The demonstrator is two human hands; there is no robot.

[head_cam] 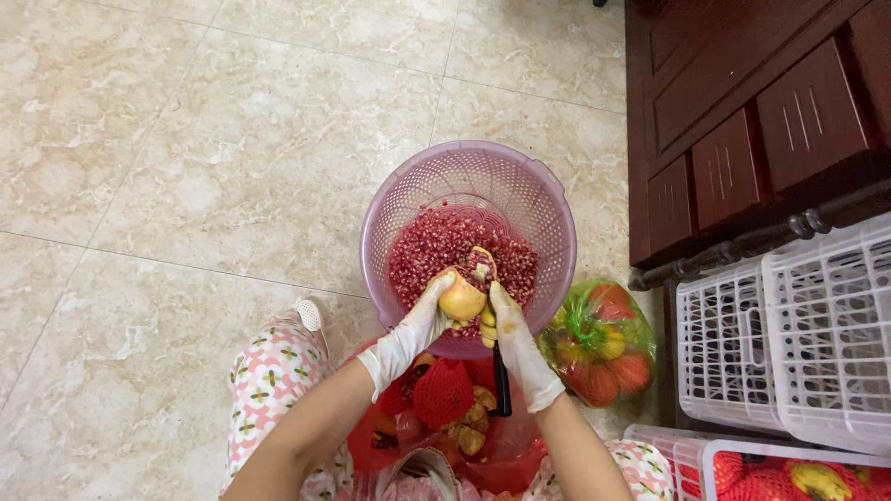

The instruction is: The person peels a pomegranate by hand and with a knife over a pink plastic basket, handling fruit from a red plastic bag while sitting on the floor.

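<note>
— Two gloved hands, both working over the round lilac basket (390, 199). Is it solid plastic?

— No, its plastic wall is pierced all over with small holes. Inside lies a heap of glossy dark-red pomegranate seeds (436, 246), grainy and loose, filling the bottom.

— What does the left hand (418, 325) do?

— It wears a thin whitish glove, and its fingers curl tight around a pomegranate piece (461, 299), pale yellow and smooth on the rind, held above the near rim of the basket. A torn edge with a few red seeds shows at the top.

— And the right hand (515, 339)?

— Gloved as well, fingers pressed together against the same piece from the other side. A slim black handle (501, 385) runs down under its palm, toward the person and away from the basket; I cannot tell whether the fingers grip it.

— What sits near the basket?

— Right of it, touching its wall, a crinkly clear-green plastic bag (603, 339) of round red and yellow fruit. Just below it, between the knees, a red bag (445, 417) with rind scraps and red foam netting. Further right, white lattice crates (789, 334) beside a dark wooden cabinet (742, 121). All rests on polished beige marble-like tiles (186, 186).
</note>
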